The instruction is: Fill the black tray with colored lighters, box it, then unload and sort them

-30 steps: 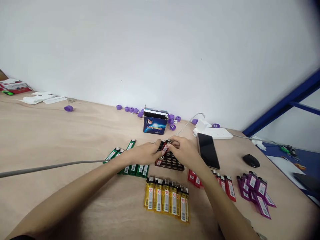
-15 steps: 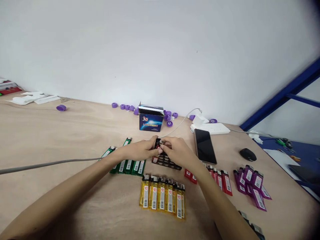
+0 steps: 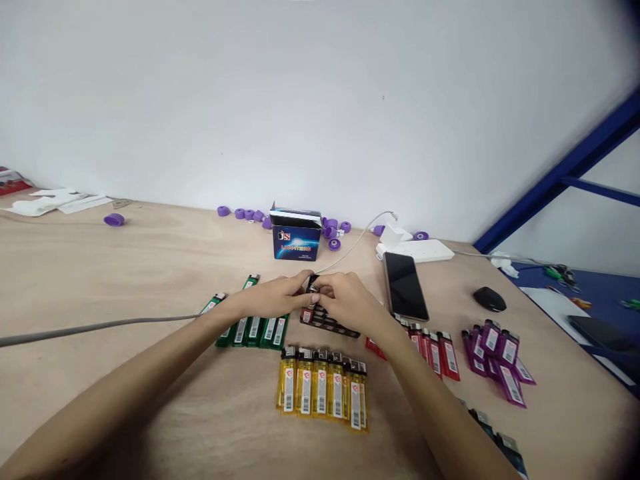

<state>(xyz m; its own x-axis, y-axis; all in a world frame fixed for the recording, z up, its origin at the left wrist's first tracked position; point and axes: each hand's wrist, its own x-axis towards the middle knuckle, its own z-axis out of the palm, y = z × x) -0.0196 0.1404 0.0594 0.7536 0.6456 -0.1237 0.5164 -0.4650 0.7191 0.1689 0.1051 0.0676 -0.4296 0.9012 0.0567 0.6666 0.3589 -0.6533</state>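
A black slotted tray (image 3: 333, 325) lies at the middle of the table, its far part hidden under my hands. My left hand (image 3: 275, 297) grips the tray's left end, thumb toward the slots. From the other side my right hand (image 3: 347, 300) pinches a red lighter (image 3: 307, 315) by its metal top, at the tray's left end. Nearer me lies a row of yellow lighters (image 3: 321, 390). Green lighters (image 3: 255, 330) are spread beside my left forearm. Red lighters (image 3: 436, 352) lie beyond my right forearm, partly covered by it.
Behind the tray stands an open blue lighter box (image 3: 297, 245), with purple caps (image 3: 334, 245) around it. To the right are a phone (image 3: 406, 287), a white power strip (image 3: 425, 251), a black mouse (image 3: 490, 299) and purple lighters (image 3: 500, 357). A grey cable (image 3: 100, 327) crosses at left.
My hands have drawn closer together over the tray's left end, and less of the pinched lighter's body shows. The whole view has shifted slightly.
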